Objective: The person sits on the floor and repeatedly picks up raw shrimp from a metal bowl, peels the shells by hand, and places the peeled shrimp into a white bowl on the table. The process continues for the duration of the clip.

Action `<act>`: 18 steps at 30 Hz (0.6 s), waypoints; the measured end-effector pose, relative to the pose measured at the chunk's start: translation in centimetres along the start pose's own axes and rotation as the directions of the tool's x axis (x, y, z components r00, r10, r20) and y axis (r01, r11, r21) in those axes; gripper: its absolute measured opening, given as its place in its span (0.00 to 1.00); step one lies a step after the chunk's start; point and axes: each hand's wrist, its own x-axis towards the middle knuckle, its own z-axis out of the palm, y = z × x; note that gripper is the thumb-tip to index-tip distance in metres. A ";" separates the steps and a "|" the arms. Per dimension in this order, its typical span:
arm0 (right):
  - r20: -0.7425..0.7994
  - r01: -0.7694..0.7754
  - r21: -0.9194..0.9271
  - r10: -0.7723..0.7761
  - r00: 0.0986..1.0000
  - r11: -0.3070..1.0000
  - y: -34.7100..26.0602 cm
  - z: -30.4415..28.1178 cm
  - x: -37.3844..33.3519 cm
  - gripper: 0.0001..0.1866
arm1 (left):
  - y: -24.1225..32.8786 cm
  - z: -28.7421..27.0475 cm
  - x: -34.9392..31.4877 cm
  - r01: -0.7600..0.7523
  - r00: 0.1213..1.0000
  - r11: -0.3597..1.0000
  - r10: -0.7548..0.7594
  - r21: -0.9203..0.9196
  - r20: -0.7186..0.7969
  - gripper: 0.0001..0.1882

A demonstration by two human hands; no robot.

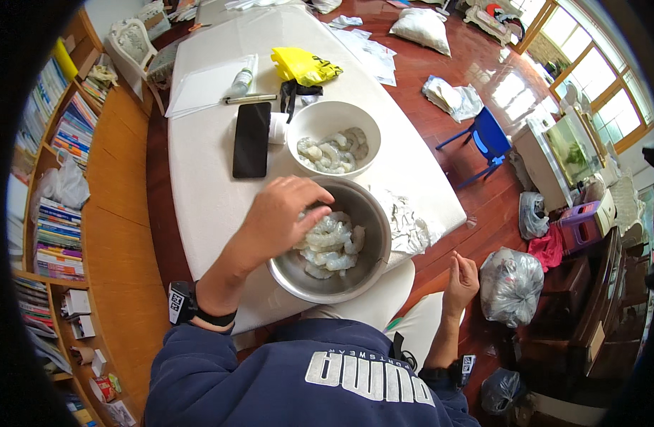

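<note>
A stainless steel bowl (381,265) at the table's near edge holds a heap of peeled, greyish shrimp (330,245). My left hand (283,213) reaches over its left rim; thumb and forefinger are bent with a gap between them, just above the shrimp. Beyond it stands a white bowl (374,142) with more shrimp in it. My right hand (461,279) is away from the table, above the floor on the right. Its fingers are pinched together; whatever they hold, if anything, is too small to make out.
Shrimp shells (411,226) lie on the white-covered table (206,153) right of the steel bowl. A black phone (252,141), a white roll (278,129), a small bottle (240,83) and a yellow plastic bag (302,66) are farther back. A filled clear bag (512,286) sits at right.
</note>
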 end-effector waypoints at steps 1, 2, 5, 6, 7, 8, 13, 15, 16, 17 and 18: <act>0.008 0.048 -0.007 -0.048 0.999 0.999 -0.7 0.1 0.4 0.08 | -0.5 -0.7 0.2 0.025 1.000 0.999 -0.024 0.042 -0.010 0.07; 0.016 0.083 -0.017 -0.083 0.996 0.996 -1.5 0.1 0.6 0.09 | -1.0 -1.4 0.4 0.039 0.999 0.997 -0.037 0.070 -0.031 0.07; 0.087 -0.166 0.108 0.157 0.984 0.980 -3.5 -0.1 0.4 0.10 | -3.7 -2.1 2.7 0.072 0.997 0.979 -0.068 0.192 -0.030 0.08; 0.081 -0.165 0.130 0.156 0.985 0.978 -3.9 0.0 0.3 0.10 | -4.8 -1.8 3.9 0.062 0.998 0.974 -0.058 0.216 -0.024 0.08; 0.082 -0.147 0.154 0.135 0.987 0.977 -4.1 0.1 0.2 0.10 | -6.0 -1.4 5.2 0.099 0.994 0.969 -0.108 0.227 0.027 0.09; 0.083 -0.129 0.173 0.116 0.990 0.976 -4.2 0.0 0.2 0.10 | -7.1 -0.8 6.6 0.094 0.993 0.971 -0.106 0.221 0.043 0.09; 0.156 -0.106 0.155 0.082 0.984 0.982 -4.2 -1.7 -0.2 0.08 | -11.7 3.7 12.0 0.016 0.963 0.933 -0.111 0.358 0.246 0.12; 0.176 -0.128 0.104 0.109 0.978 0.986 -4.3 -2.5 -0.2 0.09 | -12.6 5.1 13.6 0.001 0.911 0.922 -0.160 0.386 0.380 0.16; 0.168 -0.098 0.102 0.080 0.983 0.990 -4.3 -2.6 -0.2 0.09 | -13.0 5.7 14.1 -0.019 0.904 0.917 -0.155 0.399 0.398 0.16; 0.161 -0.079 0.108 0.061 0.985 0.991 -4.3 -2.9 -0.4 0.10 | -13.3 6.3 14.6 -0.034 0.893 0.910 -0.157 0.413 0.421 0.16; 0.159 -0.064 0.126 0.044 0.986 0.990 -4.4 -3.1 -0.5 0.10 | -13.4 6.9 14.9 -0.050 0.883 0.905 -0.158 0.423 0.443 0.16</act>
